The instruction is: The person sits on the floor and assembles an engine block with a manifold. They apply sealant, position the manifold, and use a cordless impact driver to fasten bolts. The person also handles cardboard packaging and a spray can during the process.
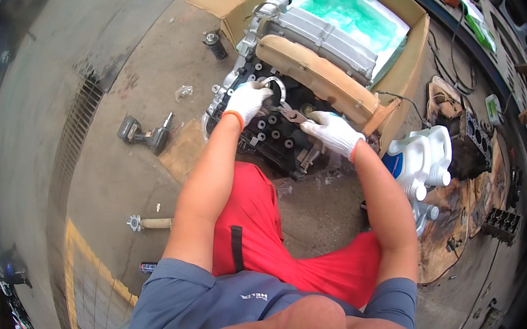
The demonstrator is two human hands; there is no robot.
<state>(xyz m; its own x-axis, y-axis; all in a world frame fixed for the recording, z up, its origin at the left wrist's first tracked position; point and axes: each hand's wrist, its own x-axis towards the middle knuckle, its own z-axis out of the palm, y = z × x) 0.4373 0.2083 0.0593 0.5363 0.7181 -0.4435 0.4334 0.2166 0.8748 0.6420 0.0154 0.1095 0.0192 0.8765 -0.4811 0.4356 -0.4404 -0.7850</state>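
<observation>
Engine: a big engine, black on the near part with silver metal edges (272, 147), sits just in front of the person's knees.
Right hand: in a white glove with an orange cuff (333, 132), it is over the engine's right part; its fingers are curled around the end of the tool.
Tool: a silver metal tool shaped like pliers (292, 115) is over the middle of the engine, between the two hands.
Left hand: in a matching white glove (248, 102), it is over the engine's left part, fingers bent in; I cannot tell what it has hold of.
Curved piece: a pale, bent metal band (278, 86) is over the engine beside the left hand; I cannot tell if it joins the tool.
Slip: the tool could slide off if the glove is slick or the hold is loose, and knuckles could bang the engine.
Pinch: a fingertip could get nipped if it gets too near the tool's moving parts.
Trip: a black and grey cordless drill (151, 139) lies left of the engine, where a foot could catch it.
</observation>
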